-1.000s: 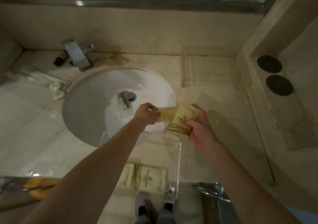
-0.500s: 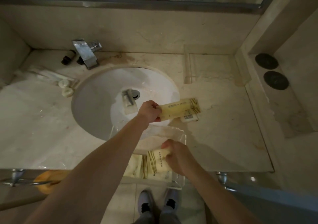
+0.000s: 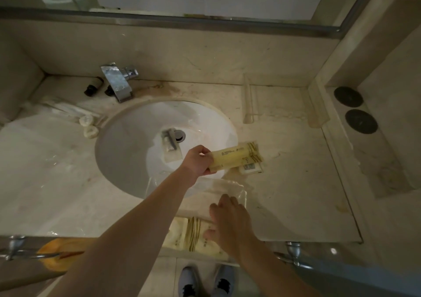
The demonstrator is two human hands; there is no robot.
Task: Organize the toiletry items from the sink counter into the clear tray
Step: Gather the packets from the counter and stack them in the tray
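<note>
While a person looks down over a beige stone counter (image 3: pixel 296 182), a small dark bottle (image 3: pixel 93 86) lies at the far left beside the chrome faucet (image 3: pixel 117 81), with white wrapped items (image 3: pixel 88 126) just left of the round white sink (image 3: pixel 141 146). Over the sink's right rim, the left hand (image 3: pixel 197 161) grips one end of a long yellow packet (image 3: pixel 235 158), its fingers curled round it; a smaller packet (image 3: pixel 250 167) lies on the counter just under its far end. Nearer, at the counter's front edge, the clear tray (image 3: pixel 241 190) holds yellow striped packets (image 3: pixel 193 235). The right hand (image 3: pixel 230 221) rests inside the tray on those packets, fingers loosely extended and slightly spread, pressing down and gripping nothing. Two dark round discs (image 3: pixel 355 109) sit on a ledge at far right
</note>
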